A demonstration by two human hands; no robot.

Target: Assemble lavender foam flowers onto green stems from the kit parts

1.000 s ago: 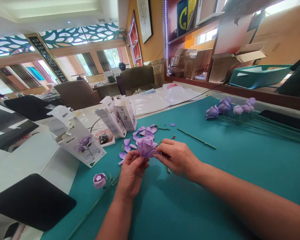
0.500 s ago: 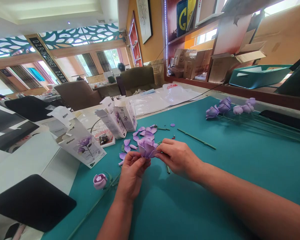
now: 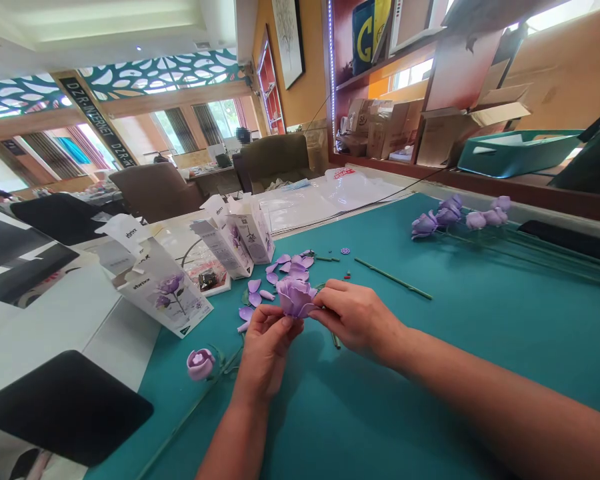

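Between my two hands a purple toy rose head [image 3: 296, 296] is held above the green mat [image 3: 380, 413]. My left hand [image 3: 269, 343] grips it from below with thumb and fingers. At its right side, my right hand [image 3: 355, 315] pinches the edge of a petal. Loose purple petals [image 3: 254, 299] lie behind and to the left of the rose head. A second, smaller flower [image 3: 201, 364] on a long green stem lies left of my left hand. Short green stem pieces [image 3: 335, 339] show under my right hand.
Opened white boxes [image 3: 167, 287] with flower pictures stand at the left. A long green stem [image 3: 393, 279] and a small purple ring part [image 3: 345, 251] lie beyond my right hand. Several finished-looking purple roses [image 3: 450, 215] lie at the far right near a black object [image 3: 573, 241].
The rose head has tilted slightly more upright in my fingers. Both hands keep nearly the same place, and the things on the mat have not moved.
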